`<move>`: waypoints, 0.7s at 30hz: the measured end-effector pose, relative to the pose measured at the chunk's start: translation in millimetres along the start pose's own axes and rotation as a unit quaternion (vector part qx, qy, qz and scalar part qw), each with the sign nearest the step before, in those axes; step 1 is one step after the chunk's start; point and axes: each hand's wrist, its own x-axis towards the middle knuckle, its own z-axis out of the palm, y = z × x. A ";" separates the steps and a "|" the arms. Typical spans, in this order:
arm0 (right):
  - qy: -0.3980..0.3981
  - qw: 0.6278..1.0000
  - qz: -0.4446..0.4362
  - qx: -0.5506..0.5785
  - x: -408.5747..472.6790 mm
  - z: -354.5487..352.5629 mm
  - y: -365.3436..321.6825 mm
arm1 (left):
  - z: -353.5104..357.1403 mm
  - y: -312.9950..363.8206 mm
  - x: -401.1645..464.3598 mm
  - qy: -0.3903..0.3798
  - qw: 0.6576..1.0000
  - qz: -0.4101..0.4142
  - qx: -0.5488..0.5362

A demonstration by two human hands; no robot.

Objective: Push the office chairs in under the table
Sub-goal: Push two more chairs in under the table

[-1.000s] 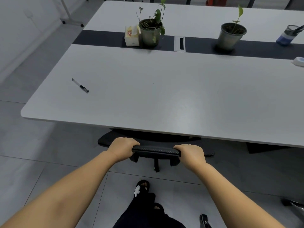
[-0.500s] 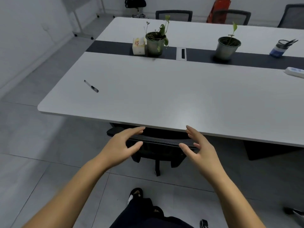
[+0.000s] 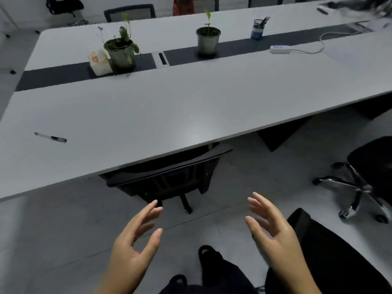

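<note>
A: Where are the hands?

B: Low in the frame, centre. The left hand (image 3: 135, 247) sits left of centre, the right hand (image 3: 273, 232) right of centre, both bare, fingers spread and loosely curled, palms turned toward each other. They hold nothing and are well apart from one another.

A: And the chair?

B: The black office chair (image 3: 167, 177) is just above the hands, in the middle of the frame. Its seat is tucked under the near edge of the long grey table (image 3: 169, 111); only the backrest top and part of the base show below the edge. Neither hand touches it; the left fingertips (image 3: 156, 203) appear just below the backrest in the frame, with floor between.

A: Any other chairs?

B: A second office chair (image 3: 369, 179) stands at the right edge, out from the table, its chrome star base on the floor. Another dark chair back (image 3: 331, 251) fills the lower right corner, beside the right hand. More chairs show at the table's far side, top of frame.

A: What's on the table?

B: A pen (image 3: 50, 137) at left, two potted plants (image 3: 121, 49) on the dark centre strip, a small carton (image 3: 99, 62) beside the left pot, a pen cup (image 3: 257, 28) and a power strip (image 3: 280, 49) toward the upper right.
</note>
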 end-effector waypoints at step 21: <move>0.430 0.896 0.094 0.055 -316.9 -117.2 88.3 | 160.2 61.6 -124.0 -0.382 0.907 0.177 0.004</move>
